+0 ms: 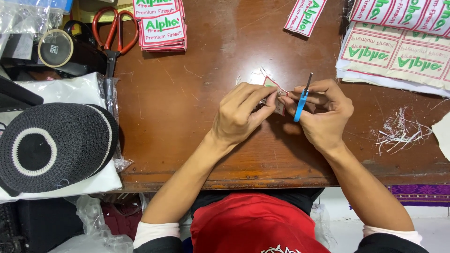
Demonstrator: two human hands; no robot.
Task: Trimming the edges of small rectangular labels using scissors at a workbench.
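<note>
- At the far left, a black knitted cap (51,147) with white rings lay on a folded white cloth (70,91) at the edge of the bench (187,103).
- Behind it stood a roll of clear tape (55,48), and a pair of scissors with red handles (114,35) lay on the brown wood, well apart from both hands.
- Just right of the scissors, a neat stack of finished white patches (161,26) with red borders and green lettering waited at the back of the bench.
- Near the middle, the left hand (239,117) pinched one small patch (276,91); its fingers (263,100) were pressed together on the left edge of the patch, which was raised a little above the wood.
- The right hand (323,117) met the same patch from the other side, and its fingers were closed around a small blue-handled cutting tool (301,98), whose metal tip pointed away from the person.
- Behind the hands, one more single patch (305,16) lay alone.
- To the right, a little heap of white thread trimmings (398,131) was spread on the bench, near the right hand.
- At the far right, large uncut sheets of the same patches (398,51) lay overlapped.
- My judgement: some part was already done, as the finished stack and the trimmings suggested, but the sheets were still whole, so much trimming seemed to be left.
</note>
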